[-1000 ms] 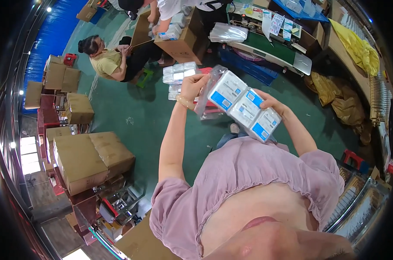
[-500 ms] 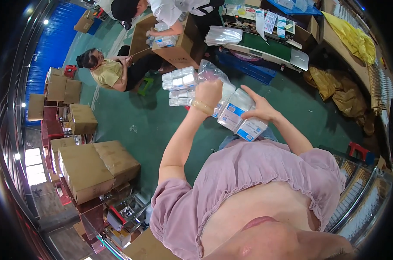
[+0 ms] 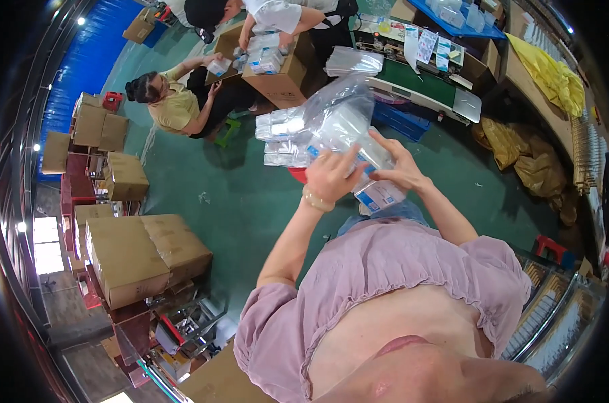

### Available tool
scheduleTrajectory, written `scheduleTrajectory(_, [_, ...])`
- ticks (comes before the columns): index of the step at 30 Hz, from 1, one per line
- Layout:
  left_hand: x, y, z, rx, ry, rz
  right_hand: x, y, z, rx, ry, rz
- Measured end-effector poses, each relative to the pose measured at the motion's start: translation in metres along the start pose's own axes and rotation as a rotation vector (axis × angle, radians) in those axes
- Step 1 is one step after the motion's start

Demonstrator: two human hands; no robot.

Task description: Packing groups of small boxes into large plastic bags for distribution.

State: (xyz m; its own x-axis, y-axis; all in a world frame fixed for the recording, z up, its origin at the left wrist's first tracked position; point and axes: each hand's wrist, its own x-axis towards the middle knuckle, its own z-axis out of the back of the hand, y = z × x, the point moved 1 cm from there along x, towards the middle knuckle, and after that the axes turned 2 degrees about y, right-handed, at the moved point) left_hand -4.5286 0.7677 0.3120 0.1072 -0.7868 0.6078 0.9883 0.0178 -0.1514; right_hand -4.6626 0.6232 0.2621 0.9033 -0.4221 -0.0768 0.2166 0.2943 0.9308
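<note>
My left hand [image 3: 330,177] rests against the near side of a clear plastic bag [image 3: 344,111], its fingers spread. White and blue packs show through the bag's film. On the other side my right hand [image 3: 404,165] grips a clear-wrapped pack [image 3: 377,153], fingers at its far edge and thumb nearer me. Below that hand, close to my lap, lies another white pack with a blue label [image 3: 379,196]. Left of the bag stand stacked wrapped packs [image 3: 281,124] in rows. What supports the packs is mostly hidden; a bit of red [image 3: 297,174] shows under them.
Ahead, a person in white [image 3: 284,17] reaches into an open carton [image 3: 277,84] of packs. A seated person in yellow [image 3: 173,107] holds a pack beside it. A green-belted conveyor [image 3: 418,84] carries flat plastic bags [image 3: 355,62]. Large cartons [image 3: 126,258] stand left.
My left hand has come down and nearer my right, its fist opening. The bag's film now stands higher and spreads over the packs. The seated person has raised a pack toward the carton.
</note>
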Motion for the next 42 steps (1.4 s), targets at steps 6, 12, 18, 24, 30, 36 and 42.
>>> scheduleTrajectory(6, [-0.022, 0.056, -0.033, -0.853, -0.471, 1.166, -0.005, 0.005, -0.013, 0.127, -0.022, 0.039])
scheduleTrajectory(12, [-0.025, 0.058, -0.03, -1.351, -0.376, 0.904, -0.007, 0.002, -0.023, 0.499, -0.06, -0.003])
scheduleTrajectory(18, [-0.041, 0.05, -0.03, -1.15, -0.387, 0.82, -0.008, -0.005, -0.016, 0.669, 0.049, -0.099])
scheduleTrajectory(24, [-0.043, 0.05, -0.032, -0.882, -0.452, 0.959, -0.008, -0.004, -0.02, 0.764, 0.039, -0.102])
scheduleTrajectory(30, [-0.061, 0.024, -0.039, -0.917, -0.421, 1.044, -0.012, -0.003, -0.023, 0.776, 0.064, -0.063])
scheduleTrajectory(36, [-0.061, 0.046, -0.032, -1.03, -0.474, 0.713, -0.004, -0.008, -0.028, 1.149, 0.199, -0.131])
scheduleTrajectory(42, [-0.044, 0.085, -0.014, -0.307, -0.342, 0.409, -0.009, 0.007, -0.021, 1.191, 0.235, -0.241])
